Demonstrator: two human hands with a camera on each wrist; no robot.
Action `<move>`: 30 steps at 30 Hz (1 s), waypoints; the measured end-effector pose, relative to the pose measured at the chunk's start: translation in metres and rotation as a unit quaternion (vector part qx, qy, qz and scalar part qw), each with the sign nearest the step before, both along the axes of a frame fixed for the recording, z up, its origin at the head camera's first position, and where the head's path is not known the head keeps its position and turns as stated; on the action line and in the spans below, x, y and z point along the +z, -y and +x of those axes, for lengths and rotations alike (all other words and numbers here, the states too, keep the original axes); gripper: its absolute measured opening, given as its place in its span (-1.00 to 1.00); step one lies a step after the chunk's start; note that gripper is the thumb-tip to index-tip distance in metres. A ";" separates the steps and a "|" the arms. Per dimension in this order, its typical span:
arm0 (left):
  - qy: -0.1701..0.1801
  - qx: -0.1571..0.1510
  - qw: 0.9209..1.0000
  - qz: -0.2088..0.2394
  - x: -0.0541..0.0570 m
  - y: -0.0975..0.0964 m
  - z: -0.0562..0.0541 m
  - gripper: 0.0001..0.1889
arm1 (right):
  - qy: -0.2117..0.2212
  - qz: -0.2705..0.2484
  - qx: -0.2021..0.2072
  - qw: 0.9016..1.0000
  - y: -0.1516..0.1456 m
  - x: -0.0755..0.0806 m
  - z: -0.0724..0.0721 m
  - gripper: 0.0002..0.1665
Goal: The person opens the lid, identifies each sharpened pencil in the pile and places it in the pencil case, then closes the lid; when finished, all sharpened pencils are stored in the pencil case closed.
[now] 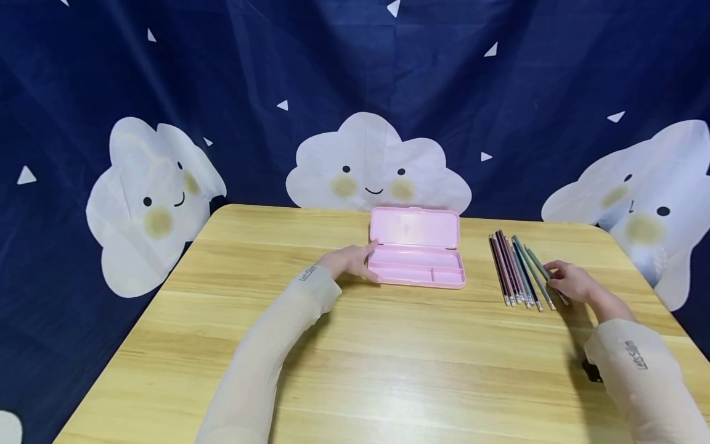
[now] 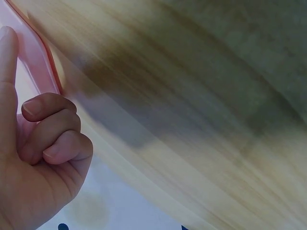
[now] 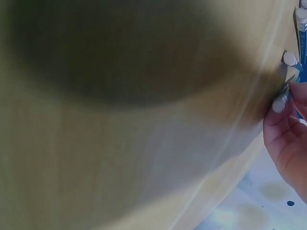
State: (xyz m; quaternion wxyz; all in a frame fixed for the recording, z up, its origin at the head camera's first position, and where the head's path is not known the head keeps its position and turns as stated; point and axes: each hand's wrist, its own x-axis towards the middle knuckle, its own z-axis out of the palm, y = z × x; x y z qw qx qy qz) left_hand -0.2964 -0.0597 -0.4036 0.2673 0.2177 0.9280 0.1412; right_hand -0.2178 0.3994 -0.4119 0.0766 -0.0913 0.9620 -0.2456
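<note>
An open pink pencil case point(image 1: 415, 267) lies near the table's back edge, its lid tipped back and its divided tray showing. My left hand point(image 1: 350, 261) holds the case's left end, thumb by the front edge and a finger over the side. In the left wrist view, one finger lies straight along the pink plastic point(image 2: 36, 57) while others curl. To the right, several pencils point(image 1: 513, 271) lie side by side, eraser ends toward me. My right hand point(image 1: 571, 280) pinches the rightmost green pencil point(image 1: 537, 261); its eraser end point(image 3: 279, 104) shows between thumb and fingers in the right wrist view.
The wooden table point(image 1: 388, 357) has rounded back corners. A dark blue curtain point(image 1: 249, 74) with smiling white clouds hangs right behind it. Bare tabletop lies between the case and the pencils. A small black object point(image 1: 592, 371) shows under the right sleeve.
</note>
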 end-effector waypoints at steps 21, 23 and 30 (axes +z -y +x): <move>0.002 -0.001 1.000 0.003 0.000 0.000 -0.001 0.13 | -0.044 -0.028 0.043 0.998 0.038 0.013 -0.008 -0.52; 0.004 0.000 1.000 0.002 0.000 0.000 0.000 0.13 | -0.047 -0.028 0.051 0.997 0.042 0.013 -0.009 -0.51; 0.005 -0.003 1.000 0.001 0.000 0.001 0.000 0.12 | -0.097 -0.030 0.093 0.991 0.063 0.011 -0.014 -0.56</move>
